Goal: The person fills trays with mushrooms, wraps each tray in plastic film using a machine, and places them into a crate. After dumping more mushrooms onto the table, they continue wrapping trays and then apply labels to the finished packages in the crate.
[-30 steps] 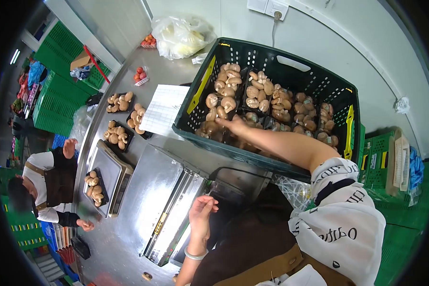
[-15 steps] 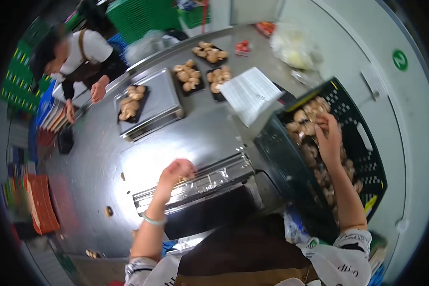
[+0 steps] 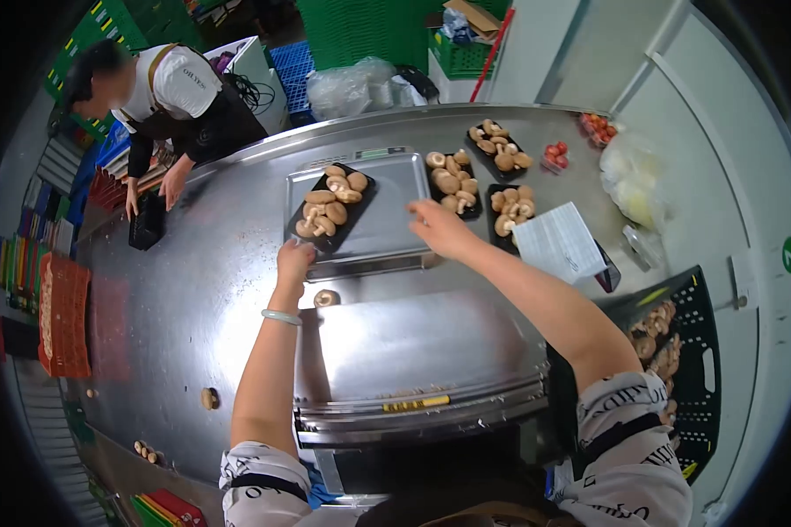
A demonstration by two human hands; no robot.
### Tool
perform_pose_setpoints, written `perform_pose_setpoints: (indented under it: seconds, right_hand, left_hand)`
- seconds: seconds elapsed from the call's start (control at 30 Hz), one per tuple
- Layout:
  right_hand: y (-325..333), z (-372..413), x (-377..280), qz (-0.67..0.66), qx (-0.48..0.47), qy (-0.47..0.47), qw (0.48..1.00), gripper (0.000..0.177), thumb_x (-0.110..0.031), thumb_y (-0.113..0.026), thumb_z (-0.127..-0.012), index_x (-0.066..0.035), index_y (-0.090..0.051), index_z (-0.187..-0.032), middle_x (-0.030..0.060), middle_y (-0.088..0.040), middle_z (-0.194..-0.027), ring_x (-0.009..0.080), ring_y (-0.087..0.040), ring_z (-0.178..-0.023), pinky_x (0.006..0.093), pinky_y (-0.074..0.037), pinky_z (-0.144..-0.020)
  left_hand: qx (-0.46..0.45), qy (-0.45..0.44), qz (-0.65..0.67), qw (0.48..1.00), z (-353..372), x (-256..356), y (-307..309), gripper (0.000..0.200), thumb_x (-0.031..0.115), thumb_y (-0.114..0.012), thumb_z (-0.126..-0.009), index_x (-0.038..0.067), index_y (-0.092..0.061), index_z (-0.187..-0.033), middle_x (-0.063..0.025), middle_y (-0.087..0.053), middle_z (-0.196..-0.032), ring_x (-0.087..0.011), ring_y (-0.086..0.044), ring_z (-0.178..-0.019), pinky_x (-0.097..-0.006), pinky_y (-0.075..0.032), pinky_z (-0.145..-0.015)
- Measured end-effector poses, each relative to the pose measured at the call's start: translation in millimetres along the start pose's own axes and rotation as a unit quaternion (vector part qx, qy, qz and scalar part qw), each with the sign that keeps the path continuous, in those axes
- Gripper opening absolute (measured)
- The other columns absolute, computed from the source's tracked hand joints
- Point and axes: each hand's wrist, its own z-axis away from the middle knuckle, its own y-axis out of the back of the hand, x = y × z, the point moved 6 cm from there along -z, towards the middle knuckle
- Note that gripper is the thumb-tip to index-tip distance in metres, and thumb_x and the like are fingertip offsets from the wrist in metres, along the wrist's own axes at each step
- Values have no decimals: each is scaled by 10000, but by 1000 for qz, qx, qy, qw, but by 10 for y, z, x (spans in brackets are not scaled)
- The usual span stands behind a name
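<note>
A black tray of brown mushrooms (image 3: 327, 209) sits at a slant on the silver scale (image 3: 394, 211). At the tray's near corner is my left hand (image 3: 295, 261), fingers curled; whether they grip the tray's edge or something small is hidden. My right hand (image 3: 439, 228) reaches over the scale's right edge, fingers stretched leftward and nothing visible in them. A single mushroom (image 3: 327, 299) lies just in front of the scale. Right of it stand several more trays of mushrooms, the closest being this mushroom tray (image 3: 453, 183). The wrapping machine (image 3: 422, 408) is below my forearms.
A dark green crate (image 3: 703, 378) with mushrooms stands at the right. White paper (image 3: 561, 241) lies beside the trays, with a clear bag (image 3: 631, 180) farther right. Across the steel table (image 3: 167, 299), a co-worker (image 3: 180, 105) handles a black tray (image 3: 148, 221). Loose mushrooms (image 3: 209, 398) lie left.
My right hand has left the mushrooms in the green crate and moved to the scale. My left hand has moved forward to the tray. The view has shifted; the co-worker now handles a black tray.
</note>
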Motion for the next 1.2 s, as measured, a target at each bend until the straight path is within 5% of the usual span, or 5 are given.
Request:
perform_pose_setpoints:
  seconds: [0.03,0.37,0.6,1.0,1.2]
  right_hand:
    - [-120,-336,102,36,38,26,998,378,-144,-517,-870,53,-525,-1193,235,-544,-1187,383,-547,-1080,437,-432,-941]
    - [-644,-1351,702,-63,104,-98,988,349,-170,-559,-818,13,-605,-1112,216,-645,-1045,382,-607,-994,409,-468,-850]
    - [-110,211,187,-217,68,-136,964,406,-15,-589,-781,-4,-529,-1182,49,-588,-933,98,-555,-800,240,-459,-701]
    - [-337,2507,100,-240,64,-197,948,372,44,-629,-746,20,-557,-1111,62,-601,-956,112,-580,-773,257,-487,-731]
    - [256,3195,-285,91,189,-113,971,239,-121,-714,-750,-24,-633,-952,90,-605,-894,300,-538,-935,400,-433,-841]
  left_hand:
    - [-43,-10,-59,997,34,158,-98,506,5,-593,-843,-98,-404,-1301,-136,-568,-1142,-185,-616,-901,-284,-523,-784]
    - [-44,-93,-193,976,-112,389,-200,649,-123,-562,-767,-14,-368,-1376,-130,-568,-1132,-177,-616,-731,-283,-528,-591]
    - [-140,-152,-178,962,927,630,-126,676,-110,-582,-766,22,-373,-1395,-104,-568,-1176,-127,-571,-766,-263,-507,-683]
    - [-225,-93,-259,935,2582,-278,57,635,-9,-650,-788,-15,-405,-1373,-139,-628,-859,-169,-579,-733,-301,-491,-723]
    - [0,-265,-398,878,3072,-14,809,168,130,-720,-787,8,-693,-899,-116,-626,-774,-276,-572,-716,-376,-474,-663]
